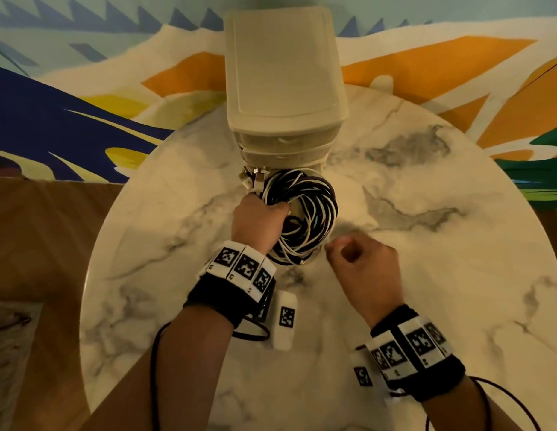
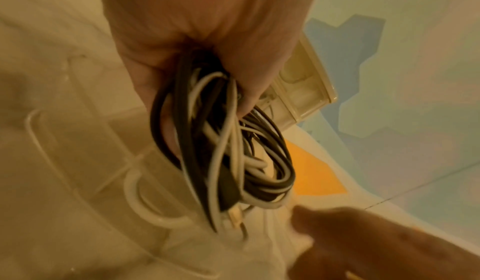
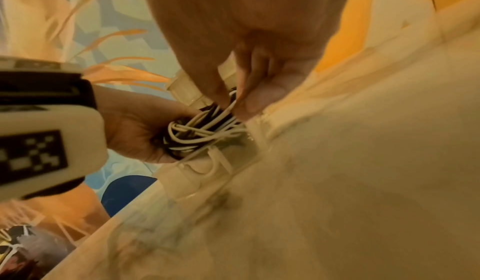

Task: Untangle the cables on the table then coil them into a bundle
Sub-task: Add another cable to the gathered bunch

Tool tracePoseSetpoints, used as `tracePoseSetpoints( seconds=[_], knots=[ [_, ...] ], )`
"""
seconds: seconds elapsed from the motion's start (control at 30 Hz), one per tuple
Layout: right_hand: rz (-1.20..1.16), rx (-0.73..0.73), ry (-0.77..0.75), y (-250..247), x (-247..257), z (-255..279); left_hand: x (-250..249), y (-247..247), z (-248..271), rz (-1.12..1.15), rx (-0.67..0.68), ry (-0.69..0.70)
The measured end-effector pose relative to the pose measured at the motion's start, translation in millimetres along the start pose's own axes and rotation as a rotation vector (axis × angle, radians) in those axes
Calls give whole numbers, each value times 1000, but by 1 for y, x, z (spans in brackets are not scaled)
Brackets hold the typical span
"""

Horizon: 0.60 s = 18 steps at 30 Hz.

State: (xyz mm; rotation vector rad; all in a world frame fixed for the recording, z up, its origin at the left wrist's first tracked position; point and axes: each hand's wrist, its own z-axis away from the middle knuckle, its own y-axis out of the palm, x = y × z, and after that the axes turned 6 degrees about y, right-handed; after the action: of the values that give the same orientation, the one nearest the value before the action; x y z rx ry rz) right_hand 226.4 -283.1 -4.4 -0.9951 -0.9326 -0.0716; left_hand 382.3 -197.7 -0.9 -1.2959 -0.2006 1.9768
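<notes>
A coil of black and white cables (image 1: 316,206) is bundled near the middle of the round marble table (image 1: 442,259). My left hand (image 1: 267,213) grips the coil's left side, fingers curled through the loop. The left wrist view shows the cables (image 2: 233,151) hanging from that fist (image 2: 207,58). Several plug ends (image 1: 255,177) stick out at the coil's top left. My right hand (image 1: 336,247) is at the coil's lower right edge with its fingers curled. In the right wrist view its thumb and forefinger (image 3: 233,95) pinch a white strand of the bundle (image 3: 202,132).
A cream plastic drawer unit (image 1: 283,88) stands right behind the coil. A clear plastic drawer front with a loop handle (image 2: 155,202) lies under the bundle. The table edge curves round on the left and right, with a brown floor (image 1: 37,244) and a coloured rug (image 1: 68,104) beyond.
</notes>
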Motion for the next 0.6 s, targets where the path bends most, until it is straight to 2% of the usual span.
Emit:
tracePoseSetpoints(
  seconds=[0.03,0.07,0.17,0.27,0.33,0.5,0.6],
  knots=[
    [-66,-58,-4,2,-2,-2,-1,-1,0,-20,4,4],
    [-123,-39,-1,5,-3,-6,-1,-1,0,-38,17,6],
    [-212,201,7,25,1,-16,-2,0,3,-115,34,27],
    [-216,238,-9,34,6,-19,1,4,14,-105,-14,125],
    [-86,237,-44,32,5,-23,2,2,17,-150,-13,192],
    [339,258,-127,25,16,-29,-3,1,1,-493,84,125],
    [452,227,-110,28,25,-28,-4,2,-5,-712,123,181]
  ],
)
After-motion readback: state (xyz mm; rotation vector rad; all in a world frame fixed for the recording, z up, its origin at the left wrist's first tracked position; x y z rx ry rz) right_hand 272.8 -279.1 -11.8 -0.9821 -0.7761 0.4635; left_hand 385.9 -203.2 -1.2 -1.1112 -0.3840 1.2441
